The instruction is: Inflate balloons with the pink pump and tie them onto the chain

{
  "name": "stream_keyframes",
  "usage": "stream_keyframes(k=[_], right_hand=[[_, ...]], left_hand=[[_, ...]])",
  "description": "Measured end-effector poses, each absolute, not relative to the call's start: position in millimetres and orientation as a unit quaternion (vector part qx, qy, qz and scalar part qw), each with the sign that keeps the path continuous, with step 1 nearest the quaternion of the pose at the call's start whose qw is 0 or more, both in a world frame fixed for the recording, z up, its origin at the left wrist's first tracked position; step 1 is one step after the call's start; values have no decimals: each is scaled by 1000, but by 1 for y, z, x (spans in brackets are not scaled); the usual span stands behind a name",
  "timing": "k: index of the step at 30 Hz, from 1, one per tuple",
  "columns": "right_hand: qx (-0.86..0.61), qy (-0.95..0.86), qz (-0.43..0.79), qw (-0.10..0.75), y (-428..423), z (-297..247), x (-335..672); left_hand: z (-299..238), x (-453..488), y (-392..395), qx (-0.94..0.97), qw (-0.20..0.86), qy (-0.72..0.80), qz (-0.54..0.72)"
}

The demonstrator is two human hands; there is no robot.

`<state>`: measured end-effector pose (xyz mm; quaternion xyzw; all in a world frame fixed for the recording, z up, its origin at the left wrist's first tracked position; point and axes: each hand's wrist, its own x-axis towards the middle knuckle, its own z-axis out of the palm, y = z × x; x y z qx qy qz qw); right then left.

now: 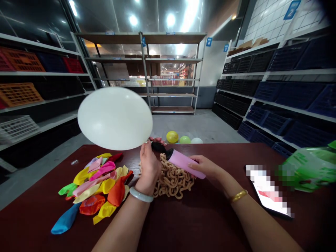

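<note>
My left hand [149,164] pinches white balloon [114,118] neck onto pump [183,162] nozzle; right hand [207,168] grips pump barrel. Balloon full, up-left of pump. Risk: pinch slackens, neck slips off nozzle; overfill could burst it.

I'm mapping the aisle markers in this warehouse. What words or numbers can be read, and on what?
"2": blue wall sign on the tiled wall, upper right.
"4": blue shelf-end sign by the back shelving.
Smaller blue signs and shelf-edge tags: too small to read.
Phone screen: blurred.
</note>
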<state>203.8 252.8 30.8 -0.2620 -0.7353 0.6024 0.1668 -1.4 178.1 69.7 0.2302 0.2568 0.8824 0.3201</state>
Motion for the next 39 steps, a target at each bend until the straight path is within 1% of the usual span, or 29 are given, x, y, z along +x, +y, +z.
stream_keyframes(k=[4,10,13,16,19,22,24,26,31,33,39], right_hand=[[-268,-757,570,171,251,32,201],[-270,-824,455,204,249,35,197],[-264,-837,434,203,249,36,197],[-274,-828,445,204,252,35,199],[-275,-802,489,206,256,32,204],[-272,-774,544,177,258,29,206],[-276,-779,538,166,257,29,206],[-281,-811,487,165,255,33,206],[-347,-890,257,146,245,52,208],[-355,-903,190,149,242,58,209],[-349,-916,140,141,237,60,208]], left_hand=[[69,-9,179,199,341,253,883],[71,-14,181,198,273,280,899],[71,-18,181,195,260,292,899],[73,-22,179,194,319,288,882],[77,-25,177,217,384,268,857],[76,-26,177,239,391,252,852],[73,-23,179,244,377,252,857],[69,-17,181,244,374,258,857],[62,2,184,214,399,263,852],[59,6,185,210,403,263,851],[48,19,189,186,417,287,842]])
